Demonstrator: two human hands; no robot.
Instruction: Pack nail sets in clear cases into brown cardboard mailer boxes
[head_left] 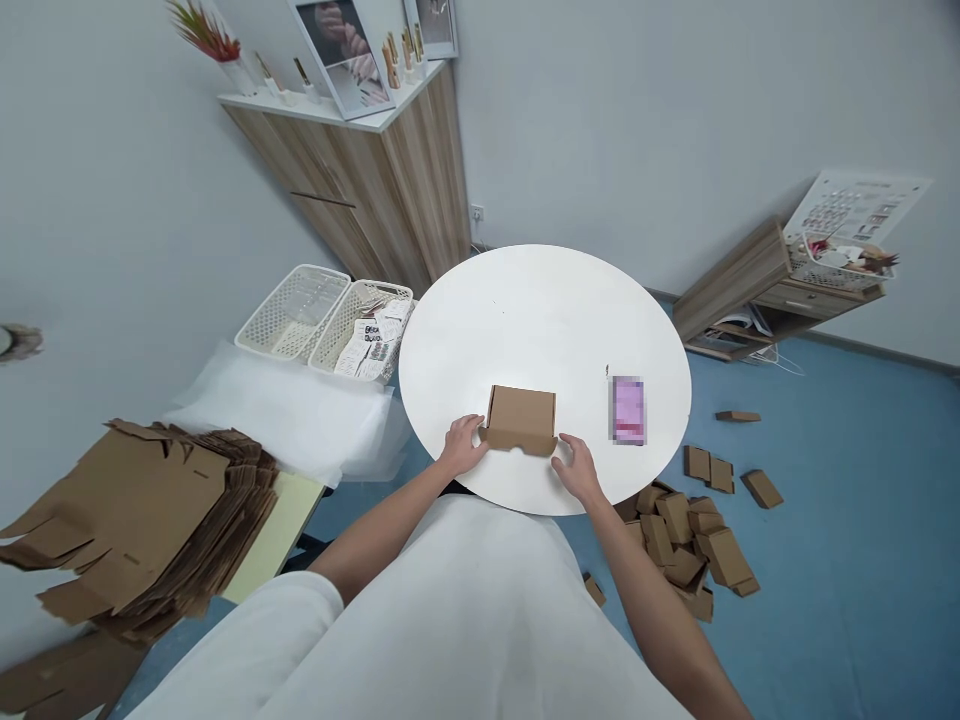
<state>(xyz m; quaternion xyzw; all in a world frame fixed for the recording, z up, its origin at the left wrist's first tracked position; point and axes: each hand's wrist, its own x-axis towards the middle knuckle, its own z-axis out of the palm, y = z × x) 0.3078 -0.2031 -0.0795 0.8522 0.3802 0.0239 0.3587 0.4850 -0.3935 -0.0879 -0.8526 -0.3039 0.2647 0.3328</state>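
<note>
A small brown cardboard box lies on the round white table, near its front edge. Its front flap, with a small notch in the middle, sticks out toward me. My left hand is at the box's left front corner, thumb and fingers apart, the fingertips at the flap's end. At the right front corner is my right hand, its fingers also spread and the tips close to the flap. Neither hand is closed around the box. A blurred pink rectangular item lies to the right on the table.
Flattened cardboard is stacked at the left, beside white sheets and two white baskets. Small brown boxes are piled on the blue floor at the right. A wooden cabinet stands behind, a low shelf at the right.
</note>
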